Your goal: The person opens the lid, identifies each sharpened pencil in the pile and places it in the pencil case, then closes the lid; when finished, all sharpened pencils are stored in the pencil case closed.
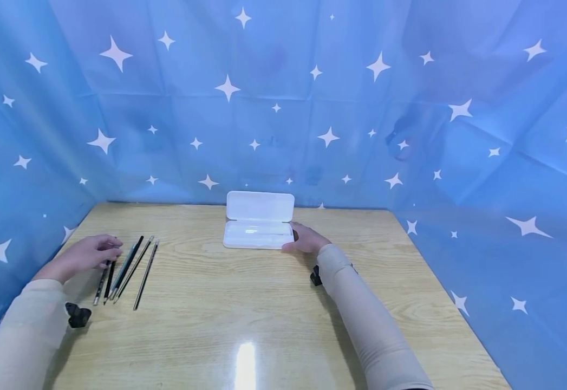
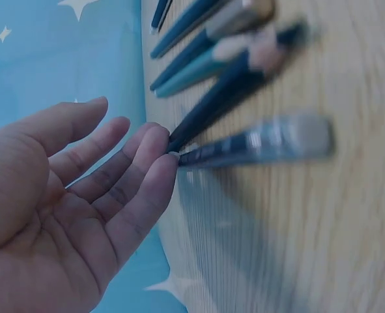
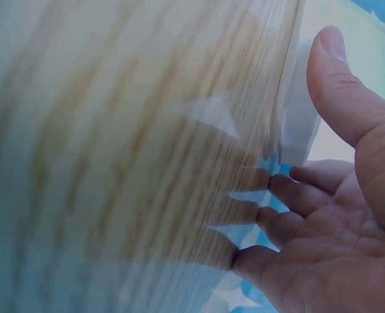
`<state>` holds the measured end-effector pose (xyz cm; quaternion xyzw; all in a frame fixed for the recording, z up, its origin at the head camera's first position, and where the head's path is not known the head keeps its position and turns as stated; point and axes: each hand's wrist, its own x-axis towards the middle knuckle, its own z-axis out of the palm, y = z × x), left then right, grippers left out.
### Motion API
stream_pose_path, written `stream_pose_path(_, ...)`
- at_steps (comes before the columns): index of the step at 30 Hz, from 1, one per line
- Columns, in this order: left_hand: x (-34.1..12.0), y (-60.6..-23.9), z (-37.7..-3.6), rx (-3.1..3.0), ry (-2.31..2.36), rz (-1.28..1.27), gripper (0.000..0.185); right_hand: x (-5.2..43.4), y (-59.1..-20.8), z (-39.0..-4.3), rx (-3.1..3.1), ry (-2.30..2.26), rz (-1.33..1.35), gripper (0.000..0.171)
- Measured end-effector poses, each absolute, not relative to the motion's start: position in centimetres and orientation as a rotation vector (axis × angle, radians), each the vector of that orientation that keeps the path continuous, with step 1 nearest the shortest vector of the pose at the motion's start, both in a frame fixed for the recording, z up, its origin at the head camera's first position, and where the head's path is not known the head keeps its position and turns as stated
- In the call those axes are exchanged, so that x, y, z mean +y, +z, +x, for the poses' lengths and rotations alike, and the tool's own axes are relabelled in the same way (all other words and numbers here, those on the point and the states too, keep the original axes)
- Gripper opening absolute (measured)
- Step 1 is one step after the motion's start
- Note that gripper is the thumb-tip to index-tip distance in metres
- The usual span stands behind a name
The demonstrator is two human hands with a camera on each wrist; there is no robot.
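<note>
At the left of the table, my left hand (image 1: 85, 254) is over the upper ends of several pencils. In the left wrist view its fingertips touch or almost touch a dark pencil (image 2: 225, 98) and a patterned pencil (image 2: 257, 143) with a pale blurred end; the thumb stays apart. A white pencil case (image 1: 239, 241) lies at the back middle, its lid (image 1: 260, 207) raised. Beside the case's right end is my right hand (image 1: 307, 239), its thumb close to the case wall (image 3: 299, 124) and its fingertips on the tabletop. Nothing is gripped by either hand.
More pencils, including a teal one (image 2: 189, 73) and a separate dark one (image 1: 145, 276), lie slanted next to my left hand. Blue star-patterned cloth (image 1: 273, 135) hangs behind and along both sides of the wooden table (image 1: 205, 325).
</note>
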<state>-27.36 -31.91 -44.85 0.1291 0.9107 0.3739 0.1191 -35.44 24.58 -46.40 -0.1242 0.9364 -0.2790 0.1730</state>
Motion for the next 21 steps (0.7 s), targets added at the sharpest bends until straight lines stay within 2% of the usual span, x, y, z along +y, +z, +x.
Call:
stream_pose_path(9,-33.6,-44.8,-27.1,2.720,1.030,0.354,0.047,24.7,-46.5,-35.6,2.649,-0.774,-0.337,0.096)
stream_pose_path(21,-31.7,-44.8,-28.0,2.616,1.166,0.207,0.041,24.6,-46.4,-35.6,2.636,-0.800,-0.317,0.097)
